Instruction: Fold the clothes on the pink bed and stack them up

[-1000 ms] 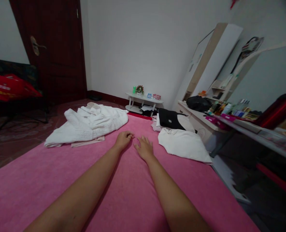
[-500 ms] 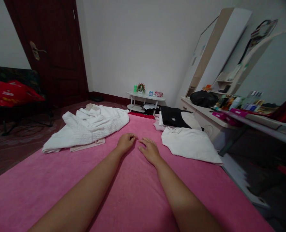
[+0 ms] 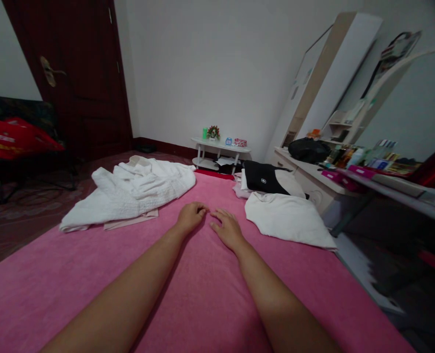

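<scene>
My left hand [image 3: 191, 216] rests on the pink bed cover [image 3: 210, 279], its fingers loosely bent with nothing seen in them. Close beside it lies my right hand [image 3: 226, 227], fingers apart and holding nothing. The fingertips of the two hands point toward each other with a small gap between. Beyond my left hand is a loose heap of white clothing [image 3: 136, 189], with a pale pink cloth [image 3: 131, 221] partly under it. To the right of my right hand a white garment [image 3: 289, 219] lies flat, in front of a stack topped by a black garment [image 3: 259, 177].
A small white table [image 3: 221, 146] with a plant on it stands past the bed's far end. On the right are a dresser [image 3: 313, 175] crowded with bottles and a desk edge [image 3: 397, 193]. A red bag [image 3: 17, 139] sits at left near the dark door [image 3: 78, 73].
The view has turned very slightly, so the surroundings sit a little further left. Both hands stay in the same place and pose.
</scene>
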